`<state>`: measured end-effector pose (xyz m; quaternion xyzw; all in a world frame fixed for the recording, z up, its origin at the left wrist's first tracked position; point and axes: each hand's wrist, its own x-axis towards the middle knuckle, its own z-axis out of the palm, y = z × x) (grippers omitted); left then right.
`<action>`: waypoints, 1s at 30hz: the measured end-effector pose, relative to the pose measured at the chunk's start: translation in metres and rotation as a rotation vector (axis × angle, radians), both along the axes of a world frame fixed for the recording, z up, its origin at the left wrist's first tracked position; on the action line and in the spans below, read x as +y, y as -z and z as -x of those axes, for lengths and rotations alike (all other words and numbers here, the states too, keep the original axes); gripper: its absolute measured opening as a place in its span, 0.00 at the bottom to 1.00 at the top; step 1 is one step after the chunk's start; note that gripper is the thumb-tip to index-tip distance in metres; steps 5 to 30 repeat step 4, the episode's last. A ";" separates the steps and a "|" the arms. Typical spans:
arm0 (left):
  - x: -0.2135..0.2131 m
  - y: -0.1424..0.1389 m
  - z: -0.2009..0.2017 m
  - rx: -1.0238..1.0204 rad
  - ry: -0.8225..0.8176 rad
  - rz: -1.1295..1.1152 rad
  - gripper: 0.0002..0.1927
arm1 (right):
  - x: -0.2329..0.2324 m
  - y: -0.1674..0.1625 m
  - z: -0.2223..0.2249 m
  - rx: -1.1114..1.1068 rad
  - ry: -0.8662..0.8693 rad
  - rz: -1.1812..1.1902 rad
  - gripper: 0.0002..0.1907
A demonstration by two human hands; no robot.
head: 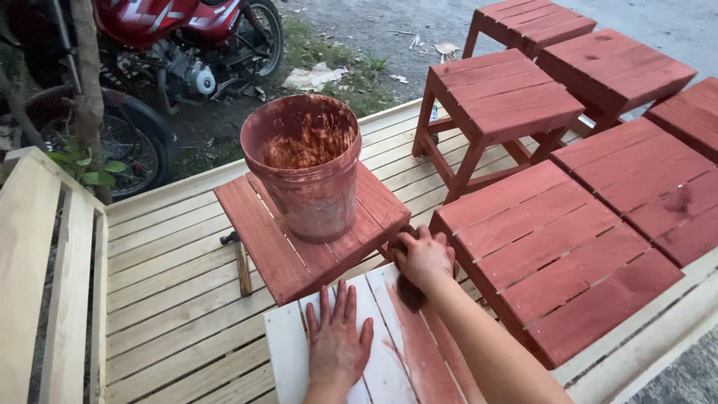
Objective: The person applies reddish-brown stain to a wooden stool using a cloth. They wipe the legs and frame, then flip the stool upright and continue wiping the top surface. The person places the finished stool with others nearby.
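Note:
My left hand [336, 340] lies flat, fingers spread, on the pale unpainted part of a small slatted wooden stool top [288, 352]. My right hand [424, 258] is closed on a dark, paint-soaked rag [410, 292] pressed on the stool's far right edge. A red-brown painted streak [419, 348] runs down the slats beneath that hand. Just beyond stands a paint-smeared bucket [307, 164] on a red stool [258, 236].
Several red-painted stools [553, 254] stand to the right and behind on a bare wooden slatted platform [172, 299]. A hammer [241, 262] lies beside the bucket stool. A red motorcycle [149, 52] and a thin tree trunk [86, 90] are at upper left.

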<state>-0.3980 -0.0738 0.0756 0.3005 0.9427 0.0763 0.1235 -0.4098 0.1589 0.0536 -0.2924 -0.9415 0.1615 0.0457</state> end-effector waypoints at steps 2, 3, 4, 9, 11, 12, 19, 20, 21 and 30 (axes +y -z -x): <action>0.002 -0.001 0.004 -0.032 -0.026 0.024 0.39 | 0.006 0.006 0.005 0.003 -0.046 0.008 0.19; 0.001 0.000 0.001 -0.058 -0.036 0.038 0.39 | 0.007 0.010 0.000 -0.005 -0.066 0.014 0.19; -0.002 0.000 -0.004 -0.034 -0.041 0.021 0.39 | 0.006 0.014 -0.009 -0.084 -0.077 0.017 0.23; -0.002 0.000 -0.004 -0.034 -0.041 0.021 0.39 | 0.006 0.014 -0.009 -0.084 -0.077 0.017 0.23; -0.002 0.000 -0.004 -0.034 -0.041 0.021 0.39 | 0.006 0.014 -0.009 -0.084 -0.077 0.017 0.23; -0.002 0.000 -0.004 -0.034 -0.041 0.021 0.39 | 0.006 0.014 -0.009 -0.084 -0.077 0.017 0.23; -0.002 0.000 -0.004 -0.034 -0.041 0.021 0.39 | 0.006 0.014 -0.009 -0.084 -0.077 0.017 0.23; -0.002 0.000 -0.004 -0.034 -0.041 0.021 0.39 | 0.006 0.014 -0.009 -0.084 -0.077 0.017 0.23; -0.002 0.000 -0.004 -0.034 -0.041 0.021 0.39 | 0.006 0.014 -0.009 -0.084 -0.077 0.017 0.23; -0.002 0.000 -0.004 -0.034 -0.041 0.021 0.39 | 0.006 0.014 -0.009 -0.084 -0.077 0.017 0.23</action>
